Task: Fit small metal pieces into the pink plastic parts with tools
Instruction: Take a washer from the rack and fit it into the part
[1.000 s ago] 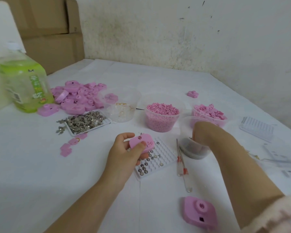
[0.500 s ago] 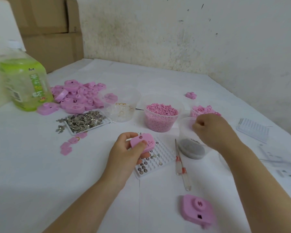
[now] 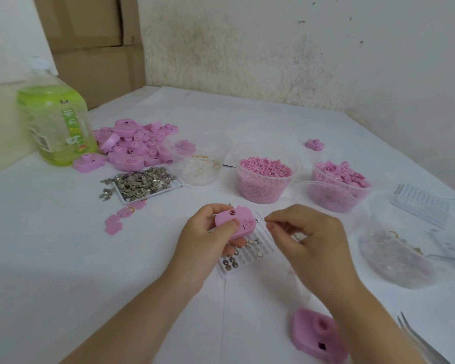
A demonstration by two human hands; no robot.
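**One part in hand, a heap left to do**

The left hand (image 3: 208,240) grips a pink part (image 3: 235,223) just above the grid tray (image 3: 258,248). The right hand (image 3: 307,240) hovers beside it, fingertips pinched; whether a metal piece sits between them is too small to tell. Nearer than the tray lies a lone pink part (image 3: 318,334), perhaps finished. Beyond the tray to its left wait a heap of pink parts (image 3: 137,145) and loose metal pieces (image 3: 142,183), so I judge most of the work remains

The bottle (image 3: 55,124) stands left of the heap of parts (image 3: 137,145); metal pieces (image 3: 142,183) lie before the heap.
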